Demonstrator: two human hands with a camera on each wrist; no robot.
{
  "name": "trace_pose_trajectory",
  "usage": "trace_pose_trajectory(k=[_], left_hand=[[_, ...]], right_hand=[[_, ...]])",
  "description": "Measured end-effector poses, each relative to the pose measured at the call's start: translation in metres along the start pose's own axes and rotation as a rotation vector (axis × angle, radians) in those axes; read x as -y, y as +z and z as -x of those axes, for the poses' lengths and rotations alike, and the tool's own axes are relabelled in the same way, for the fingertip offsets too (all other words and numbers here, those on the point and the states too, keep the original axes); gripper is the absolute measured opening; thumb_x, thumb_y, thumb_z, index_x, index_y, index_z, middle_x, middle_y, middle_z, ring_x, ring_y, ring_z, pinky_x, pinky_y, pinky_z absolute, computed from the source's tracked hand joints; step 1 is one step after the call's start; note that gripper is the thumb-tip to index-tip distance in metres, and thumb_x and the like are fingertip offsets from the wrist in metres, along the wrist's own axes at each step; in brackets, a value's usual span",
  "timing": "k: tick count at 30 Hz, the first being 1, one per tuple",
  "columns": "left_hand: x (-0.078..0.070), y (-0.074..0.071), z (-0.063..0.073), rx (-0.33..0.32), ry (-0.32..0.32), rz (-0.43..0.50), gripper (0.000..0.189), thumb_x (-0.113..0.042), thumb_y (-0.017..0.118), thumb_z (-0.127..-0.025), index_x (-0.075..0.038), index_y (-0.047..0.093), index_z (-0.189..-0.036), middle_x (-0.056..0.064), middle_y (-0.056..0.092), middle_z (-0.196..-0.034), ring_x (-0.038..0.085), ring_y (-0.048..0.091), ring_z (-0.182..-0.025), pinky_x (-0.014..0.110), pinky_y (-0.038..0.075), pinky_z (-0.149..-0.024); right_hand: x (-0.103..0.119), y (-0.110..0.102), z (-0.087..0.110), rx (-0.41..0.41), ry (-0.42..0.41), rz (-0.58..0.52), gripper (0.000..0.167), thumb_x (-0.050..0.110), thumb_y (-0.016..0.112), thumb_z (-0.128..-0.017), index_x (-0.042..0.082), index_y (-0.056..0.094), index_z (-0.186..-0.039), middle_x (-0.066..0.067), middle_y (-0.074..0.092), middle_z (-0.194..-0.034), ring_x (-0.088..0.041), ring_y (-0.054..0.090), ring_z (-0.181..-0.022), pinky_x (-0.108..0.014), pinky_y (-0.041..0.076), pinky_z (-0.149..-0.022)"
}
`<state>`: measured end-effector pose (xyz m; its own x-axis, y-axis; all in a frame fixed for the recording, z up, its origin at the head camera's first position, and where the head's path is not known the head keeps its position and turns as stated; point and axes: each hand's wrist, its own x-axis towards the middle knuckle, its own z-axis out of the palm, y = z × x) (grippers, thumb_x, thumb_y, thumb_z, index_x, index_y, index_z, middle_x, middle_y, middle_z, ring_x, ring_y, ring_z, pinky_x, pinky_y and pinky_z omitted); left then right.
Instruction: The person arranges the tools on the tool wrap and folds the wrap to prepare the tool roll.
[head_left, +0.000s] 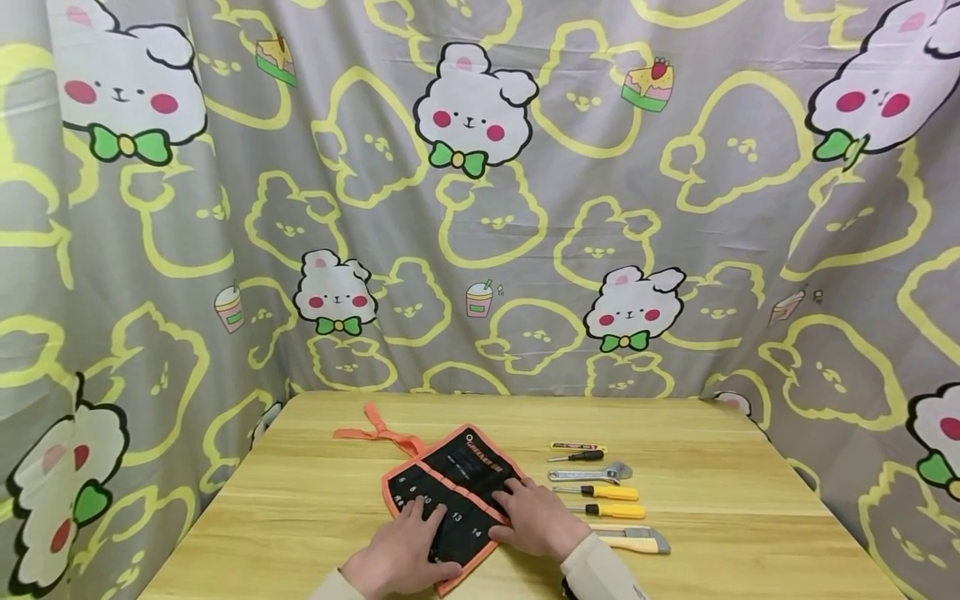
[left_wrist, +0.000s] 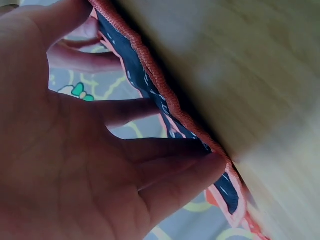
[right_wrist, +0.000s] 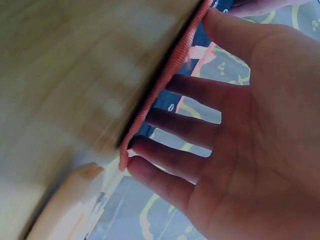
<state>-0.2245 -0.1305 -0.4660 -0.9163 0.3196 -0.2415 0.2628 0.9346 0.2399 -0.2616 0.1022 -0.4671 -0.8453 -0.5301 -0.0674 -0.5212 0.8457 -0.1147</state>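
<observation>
A black tool pouch (head_left: 459, 542) with orange edging and white size numbers lies flat and unrolled on the wooden table, turned at an angle. Its orange tie straps (head_left: 378, 433) trail off to the far left. My left hand (head_left: 401, 546) rests on the pouch's near left part, fingers spread over the numbered pockets. On its right side my right hand (head_left: 536, 521) touches the cloth with fingers apart. Both wrist views show the fingertips against the pouch's surface near the orange edge (left_wrist: 175, 107). Neither hand grips anything.
Right of the pouch lie a small yellow item (head_left: 577, 446), a black-handled screwdriver (head_left: 588, 456), an adjustable wrench (head_left: 592, 474), two yellow-handled screwdrivers (head_left: 618, 492) and a utility knife (head_left: 641, 540). Patterned curtains (head_left: 480, 217) enclose the table (head_left: 750, 500) at the back and sides.
</observation>
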Motion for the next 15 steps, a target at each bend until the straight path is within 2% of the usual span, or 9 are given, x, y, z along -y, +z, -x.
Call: trace_pose_trajectory(k=[6, 10, 15], left_hand=[[0.0047, -0.0015, -0.0007, 0.017, 0.030, -0.002, 0.086, -0.064, 0.073, -0.085, -0.011, 0.052, -0.149, 0.026, 0.047, -0.152, 0.046, 0.045, -0.140, 0.062, 0.047, -0.102], [0.0072, -0.0027, -0.0007, 0.030, 0.073, 0.004, 0.084, -0.062, 0.073, -0.085, -0.012, 0.052, -0.150, 0.024, 0.046, -0.153, 0.044, 0.045, -0.141, 0.060, 0.046, -0.104], [0.0106, -0.0062, -0.0005, 0.054, 0.120, 0.013, 0.082, -0.059, 0.073, -0.087, -0.014, 0.051, -0.151, 0.021, 0.045, -0.155, 0.043, 0.044, -0.142, 0.059, 0.045, -0.106]], right_hand=[[-0.0003, -0.0007, 0.0001, -0.036, 0.005, 0.002, 0.056, 0.054, 0.067, -0.094, 0.014, 0.068, -0.133, -0.012, 0.064, -0.133, -0.034, 0.061, -0.120, -0.051, 0.053, -0.096], [-0.0025, 0.0002, -0.0014, -0.062, -0.026, -0.029, 0.063, 0.055, 0.066, -0.095, 0.015, 0.060, -0.143, -0.013, 0.056, -0.145, -0.036, 0.055, -0.130, -0.055, 0.049, -0.101], [-0.0040, 0.0032, -0.0031, -0.031, -0.040, -0.076, 0.073, 0.060, 0.065, -0.093, 0.018, 0.052, -0.152, -0.013, 0.046, -0.157, -0.039, 0.042, -0.144, -0.059, 0.044, -0.107]])
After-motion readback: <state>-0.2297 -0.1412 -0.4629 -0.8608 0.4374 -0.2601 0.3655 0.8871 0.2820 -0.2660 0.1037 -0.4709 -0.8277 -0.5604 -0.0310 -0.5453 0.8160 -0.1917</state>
